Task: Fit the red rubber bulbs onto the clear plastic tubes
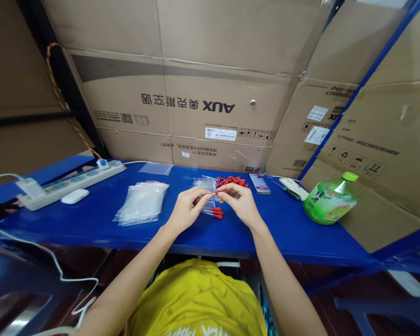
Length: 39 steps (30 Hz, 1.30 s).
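My left hand (192,204) pinches a thin clear glass tube, its end pointing toward my right hand. With thumb and fingers closed, my right hand (240,201) grips a small red rubber bulb (221,192) that meets the tube; how far the tube sits inside it is hidden by my fingers. Behind my hands lies a row of loose clear tubes (206,182). To their right is a pile of red rubber bulbs (233,180). Just below my hands, several finished droppers (217,213) with red bulbs rest on the blue table (276,233).
Clear zip bags (142,203) are stacked left of my hands. A power strip (73,184) and a white earphone case (75,196) lie farther left. On the right are a phone (260,183), a green-handled screwdriver (291,192) and a green tea bottle (331,200). Cardboard (182,79) walls the back.
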Each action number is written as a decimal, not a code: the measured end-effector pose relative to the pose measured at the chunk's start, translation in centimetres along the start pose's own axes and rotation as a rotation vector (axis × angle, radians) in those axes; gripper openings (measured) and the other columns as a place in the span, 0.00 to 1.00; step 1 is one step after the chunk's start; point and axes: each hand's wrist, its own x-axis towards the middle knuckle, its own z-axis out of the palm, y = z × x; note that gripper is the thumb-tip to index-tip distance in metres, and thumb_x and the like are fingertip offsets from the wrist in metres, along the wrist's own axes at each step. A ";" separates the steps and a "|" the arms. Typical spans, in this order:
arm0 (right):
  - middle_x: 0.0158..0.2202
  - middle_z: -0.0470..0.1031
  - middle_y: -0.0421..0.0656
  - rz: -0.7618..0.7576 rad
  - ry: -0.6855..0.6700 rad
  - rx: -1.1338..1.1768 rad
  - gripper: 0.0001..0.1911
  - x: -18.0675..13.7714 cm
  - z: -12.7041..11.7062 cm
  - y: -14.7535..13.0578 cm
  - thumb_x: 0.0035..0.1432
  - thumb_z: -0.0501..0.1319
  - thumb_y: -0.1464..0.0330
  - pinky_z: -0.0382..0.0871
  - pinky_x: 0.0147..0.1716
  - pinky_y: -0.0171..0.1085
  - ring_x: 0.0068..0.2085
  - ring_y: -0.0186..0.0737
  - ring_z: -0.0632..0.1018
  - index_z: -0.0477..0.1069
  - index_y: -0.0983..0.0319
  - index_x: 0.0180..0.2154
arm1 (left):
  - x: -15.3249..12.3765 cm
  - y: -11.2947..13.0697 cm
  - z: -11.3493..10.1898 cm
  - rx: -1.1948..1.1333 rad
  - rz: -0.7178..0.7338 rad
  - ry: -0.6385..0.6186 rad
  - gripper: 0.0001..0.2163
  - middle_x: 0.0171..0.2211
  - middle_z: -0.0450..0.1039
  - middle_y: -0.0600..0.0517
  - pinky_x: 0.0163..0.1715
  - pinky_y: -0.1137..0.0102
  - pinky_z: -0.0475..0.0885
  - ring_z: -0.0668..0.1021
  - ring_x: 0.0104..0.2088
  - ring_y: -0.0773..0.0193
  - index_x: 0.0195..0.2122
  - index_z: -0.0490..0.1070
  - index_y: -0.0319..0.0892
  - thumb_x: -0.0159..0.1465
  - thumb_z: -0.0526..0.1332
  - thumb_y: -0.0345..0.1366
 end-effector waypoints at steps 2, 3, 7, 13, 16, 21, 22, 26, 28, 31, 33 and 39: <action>0.31 0.82 0.41 -0.007 -0.007 0.004 0.17 0.0 -0.1 0.1 0.50 0.75 0.55 0.80 0.39 0.43 0.32 0.41 0.82 0.80 0.59 0.36 | 0.1 -0.1 -0.1 -0.044 -0.007 -0.008 0.14 0.34 0.79 0.50 0.33 0.71 0.66 0.74 0.30 0.65 0.40 0.80 0.40 0.73 0.58 0.42; 0.30 0.82 0.41 -0.010 -0.008 0.007 0.17 0.0 -0.1 0.2 0.50 0.75 0.55 0.80 0.38 0.43 0.32 0.41 0.82 0.80 0.59 0.36 | 0.1 -0.2 -0.1 -0.061 -0.001 -0.013 0.14 0.32 0.78 0.50 0.31 0.71 0.66 0.74 0.29 0.66 0.39 0.81 0.40 0.73 0.58 0.42; 0.28 0.82 0.42 -0.012 -0.001 0.019 0.17 0.0 0.0 0.2 0.48 0.77 0.56 0.80 0.35 0.42 0.29 0.42 0.82 0.81 0.60 0.34 | -0.1 -0.7 0.0 -0.086 0.029 -0.024 0.15 0.28 0.75 0.50 0.29 0.70 0.63 0.72 0.26 0.65 0.40 0.83 0.39 0.73 0.59 0.42; 0.26 0.81 0.41 -0.013 -0.006 0.012 0.14 -0.2 0.1 0.1 0.48 0.77 0.57 0.79 0.34 0.40 0.28 0.40 0.81 0.83 0.59 0.32 | -0.2 -1.0 0.0 -0.094 0.056 -0.062 0.14 0.30 0.77 0.48 0.30 0.70 0.63 0.74 0.28 0.64 0.40 0.83 0.39 0.73 0.59 0.41; 0.26 0.81 0.41 -0.016 -0.020 -0.002 0.13 -0.2 0.1 0.3 0.49 0.76 0.57 0.79 0.33 0.39 0.28 0.40 0.81 0.83 0.60 0.32 | -0.2 -1.1 -0.1 -0.075 0.073 -0.078 0.14 0.28 0.75 0.49 0.29 0.70 0.61 0.72 0.26 0.65 0.41 0.83 0.40 0.73 0.59 0.40; 0.27 0.81 0.41 -0.016 -0.025 -0.053 0.14 -0.3 0.1 0.8 0.50 0.75 0.57 0.78 0.34 0.39 0.29 0.40 0.81 0.83 0.60 0.34 | -0.2 -0.9 0.0 -0.038 0.098 -0.089 0.14 0.26 0.73 0.49 0.30 0.70 0.61 0.71 0.26 0.64 0.39 0.83 0.40 0.73 0.59 0.39; 0.27 0.81 0.41 -0.019 -0.021 -0.053 0.14 -0.3 0.2 0.8 0.51 0.75 0.57 0.78 0.34 0.39 0.29 0.40 0.81 0.83 0.60 0.34 | -0.2 -0.8 0.0 -0.039 0.091 -0.074 0.13 0.26 0.73 0.49 0.30 0.70 0.61 0.71 0.26 0.64 0.39 0.83 0.40 0.72 0.59 0.39; 0.28 0.81 0.40 -0.042 0.001 -0.026 0.13 -0.1 0.1 0.5 0.53 0.74 0.57 0.79 0.33 0.39 0.29 0.39 0.81 0.83 0.59 0.37 | 0.0 -0.3 0.2 -0.108 -0.009 0.008 0.12 0.29 0.76 0.49 0.30 0.71 0.63 0.72 0.27 0.65 0.39 0.83 0.41 0.71 0.62 0.41; 0.27 0.80 0.39 -0.053 0.022 -0.026 0.13 0.0 -0.1 0.4 0.54 0.74 0.58 0.78 0.32 0.38 0.28 0.38 0.80 0.82 0.59 0.37 | 0.1 -0.3 0.2 -0.190 -0.111 0.041 0.12 0.31 0.77 0.49 0.30 0.71 0.63 0.72 0.28 0.65 0.39 0.83 0.40 0.69 0.64 0.43; 0.28 0.81 0.40 -0.064 0.035 -0.016 0.13 0.0 -0.3 0.2 0.57 0.72 0.58 0.78 0.33 0.38 0.29 0.38 0.80 0.82 0.59 0.39 | 0.3 -0.5 0.2 -0.407 -0.307 0.096 0.15 0.25 0.71 0.52 0.24 0.74 0.59 0.67 0.24 0.69 0.37 0.82 0.39 0.66 0.66 0.47; 0.30 0.82 0.41 -0.064 0.022 0.005 0.14 0.0 -0.2 0.2 0.58 0.71 0.57 0.79 0.35 0.39 0.31 0.38 0.81 0.81 0.59 0.41 | 0.4 -0.7 0.1 -0.620 -0.421 0.126 0.17 0.22 0.63 0.56 0.20 0.75 0.53 0.60 0.20 0.73 0.38 0.81 0.38 0.65 0.67 0.49; 0.30 0.82 0.40 -0.052 0.026 0.052 0.18 -0.2 0.8 0.2 0.52 0.75 0.56 0.80 0.36 0.41 0.31 0.40 0.83 0.77 0.59 0.39 | 0.9 -0.7 -0.6 -1.190 -0.552 0.121 0.26 0.24 0.60 0.57 0.17 0.78 0.50 0.54 0.16 0.78 0.40 0.77 0.35 0.65 0.63 0.58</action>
